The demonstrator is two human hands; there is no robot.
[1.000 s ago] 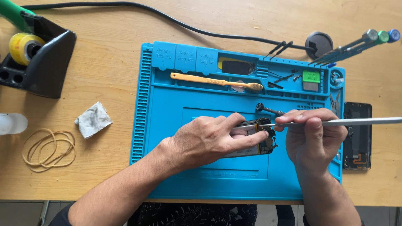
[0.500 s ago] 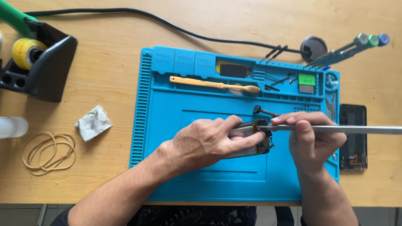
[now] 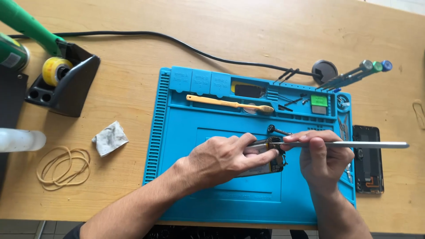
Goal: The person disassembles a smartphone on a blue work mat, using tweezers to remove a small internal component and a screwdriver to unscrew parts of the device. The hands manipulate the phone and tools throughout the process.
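— blue mat (image 3: 186, 146) on the wooden table (image 3: 133, 57), and the opened phone (image 3: 265, 164) lies near its middle, mostly hidden under the left hand (image 3: 221, 160). which way does it run?

— long axis left to right, as far as the covered part lets me tell. the left hand's fingers lie pressed flat over it, pinning it down, not curled around anything.

— and the right hand (image 3: 325, 159)?

— fingers pinched around a thin metal rod (image 3: 354, 144), also lying left to right. its tip meets the phone's upper right corner, just beside the left fingertips; the free end sticks out to the right over a dark back cover (image 3: 368, 159) off the mat's edge.

— so which hand is nearer the phone?

— the left is on it; the right reaches it only through the rod. a toothbrush (image 3: 230, 104) sits apart, in the mat's top tray.
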